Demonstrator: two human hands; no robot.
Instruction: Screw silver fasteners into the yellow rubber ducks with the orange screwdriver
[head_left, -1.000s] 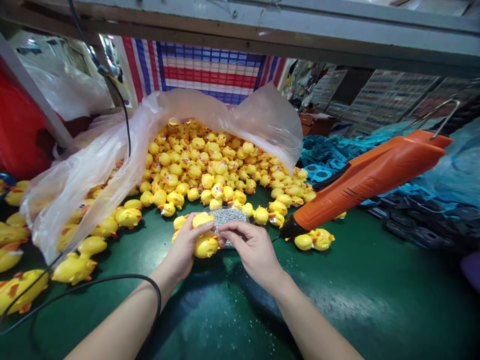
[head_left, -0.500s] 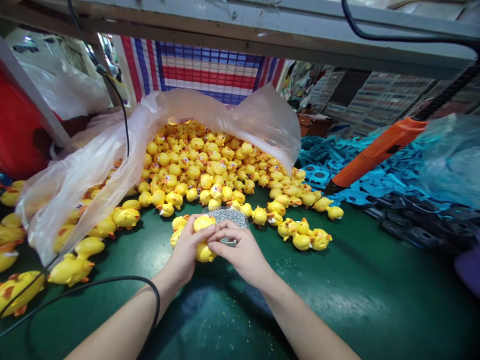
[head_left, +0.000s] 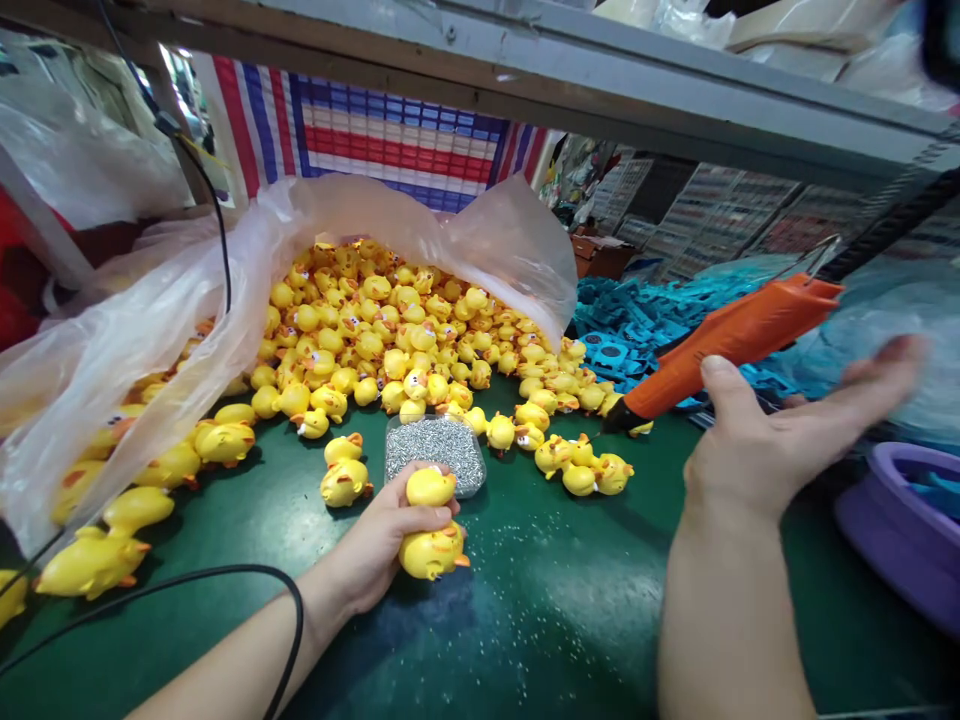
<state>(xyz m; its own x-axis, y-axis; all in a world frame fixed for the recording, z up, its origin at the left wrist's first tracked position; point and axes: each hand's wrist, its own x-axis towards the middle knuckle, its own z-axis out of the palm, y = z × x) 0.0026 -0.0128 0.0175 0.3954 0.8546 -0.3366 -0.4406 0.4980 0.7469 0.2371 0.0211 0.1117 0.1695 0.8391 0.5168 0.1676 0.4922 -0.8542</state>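
My left hand (head_left: 390,530) is closed around a yellow toy duck (head_left: 431,552), whose round head and body show beyond the fingers. Just behind it stands a clear plastic tray (head_left: 480,478) full of tiny silvery metal pieces, too small to make out singly. On the right, my right hand (head_left: 772,440) is raised with fingers spread, blurred at the tips. Its thumb overlaps the lower side of an orange electric screwdriver (head_left: 739,335) that hangs tilted, bit end down; whether they touch I cannot tell.
A heap of yellow ducks (head_left: 375,330) spills from a translucent plastic bag (head_left: 225,250) at the back. Blue plastic parts (head_left: 607,345) lie behind the screwdriver. At right is a purple basin (head_left: 877,520). A black cable (head_left: 225,570) crosses my left forearm; a metal beam (head_left: 420,55) spans above.
My right hand has left the duck and moved right and up to the screwdriver, its fingers opening. The left hand keeps the duck, now lower and turned. The view has shifted slightly right.
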